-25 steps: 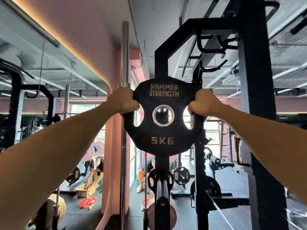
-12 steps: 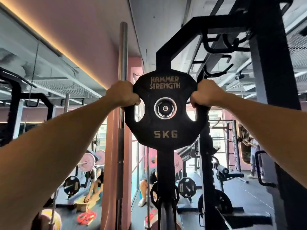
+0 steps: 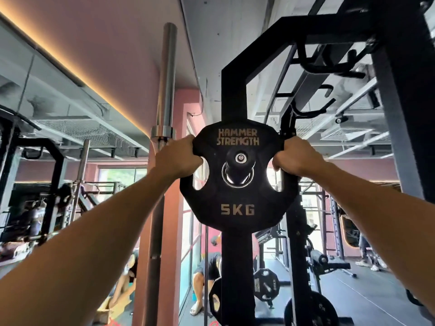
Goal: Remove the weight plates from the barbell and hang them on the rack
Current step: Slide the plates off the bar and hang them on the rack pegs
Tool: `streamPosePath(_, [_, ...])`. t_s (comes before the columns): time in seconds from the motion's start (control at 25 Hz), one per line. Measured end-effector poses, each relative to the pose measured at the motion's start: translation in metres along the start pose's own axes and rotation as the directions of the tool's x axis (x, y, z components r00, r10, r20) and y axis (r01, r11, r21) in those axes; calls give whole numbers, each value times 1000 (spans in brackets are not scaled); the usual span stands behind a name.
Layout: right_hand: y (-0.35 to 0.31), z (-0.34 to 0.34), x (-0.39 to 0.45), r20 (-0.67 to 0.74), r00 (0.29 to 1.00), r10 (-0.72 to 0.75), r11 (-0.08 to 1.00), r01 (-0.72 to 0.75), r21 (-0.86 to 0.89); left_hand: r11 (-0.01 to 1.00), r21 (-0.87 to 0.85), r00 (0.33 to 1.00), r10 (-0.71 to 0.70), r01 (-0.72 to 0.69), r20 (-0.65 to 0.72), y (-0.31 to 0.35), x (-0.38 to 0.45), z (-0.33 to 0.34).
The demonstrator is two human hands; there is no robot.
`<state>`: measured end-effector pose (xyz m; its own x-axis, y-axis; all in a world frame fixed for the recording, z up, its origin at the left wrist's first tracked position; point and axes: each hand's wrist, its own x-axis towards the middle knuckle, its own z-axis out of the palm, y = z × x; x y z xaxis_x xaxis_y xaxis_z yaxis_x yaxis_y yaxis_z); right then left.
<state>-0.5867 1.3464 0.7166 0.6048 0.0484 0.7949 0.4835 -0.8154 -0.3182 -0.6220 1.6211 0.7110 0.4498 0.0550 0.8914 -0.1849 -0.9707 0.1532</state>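
A black 5 kg weight plate (image 3: 237, 201) marked HAMMER STRENGTH is held up at head height against the black rack upright (image 3: 233, 95). The rack's storage peg (image 3: 240, 158) pokes through the plate's steel centre ring. My left hand (image 3: 179, 158) grips the plate's left edge through the left grip hole. On the right edge, my right hand (image 3: 294, 156) grips it through the right grip hole. A steel barbell (image 3: 164, 109) stands upright just left of the plate, behind my left hand.
Another black rack post (image 3: 400, 114) rises at the right, with hooks near the top. More black plates (image 3: 266, 288) hang on lower pegs. Two people crouch on the floor beyond the rack (image 3: 204, 276). A bench (image 3: 329, 262) stands at the right, and another rack (image 3: 47, 184) at the left.
The plate went up and forward until its centre hole slid onto the rack's peg, which now sticks through the ring. Both hands kept their grip.
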Motion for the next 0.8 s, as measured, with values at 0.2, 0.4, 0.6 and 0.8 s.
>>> streamPosePath(0.2, [16, 33, 22, -19, 1000, 1, 999, 0, 46, 1000, 0, 997, -20, 20, -70, -13, 14, 50])
streamPosePath(0.4, [28, 60, 37, -26, 999, 19, 997, -17, 73, 1000, 1, 998, 2, -2, -66, -20, 30, 79])
streamPosePath(0.6, [33, 67, 47, -37, 999, 9, 997, -6, 79, 999, -37, 995, 31, -34, -95, -26, 35, 90])
streamPosePath(0.8, [30, 77, 27, -111, 991, 75, 997, -74, 7, 995, -101, 993, -18, 6, -117, -20, 11, 92])
